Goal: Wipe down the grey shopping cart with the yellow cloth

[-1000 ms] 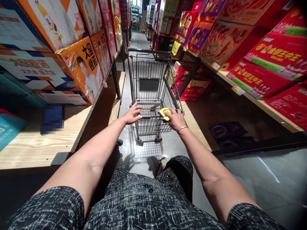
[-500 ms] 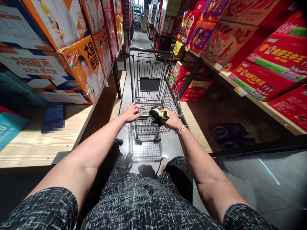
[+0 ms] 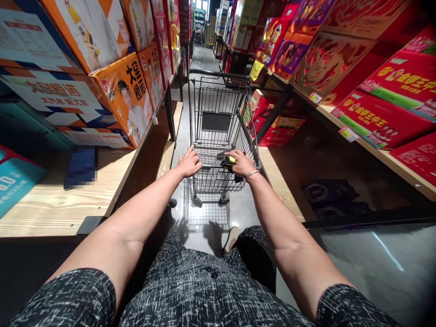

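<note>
In front of me stands a black wire shopping cart (image 3: 214, 97), its basket bare mesh. My left hand (image 3: 189, 162) lies over the left end of the cart's handle (image 3: 206, 167), fingers curled over the bar. At the handle's right side, my right hand (image 3: 243, 163) is closed around a yellow and black handheld tool (image 3: 230, 160). My fingers and palm cover much of that tool, so its exact kind cannot be made out. The right hand's palm is close to the bar; whether it also grips the bar is hidden.
Orange drink cartons (image 3: 124, 97) are stacked on the left wooden shelf (image 3: 98, 200), beside a dark blue item (image 3: 81, 167). Red gift boxes (image 3: 381, 116) line the right shelf. The cart stands between both shelves, and a tiled aisle (image 3: 204, 56) runs on ahead.
My right hand has turned palm-down and lowered the yellow and black tool toward the cart handle. My left hand stays on the bar. The view has shifted slightly.
</note>
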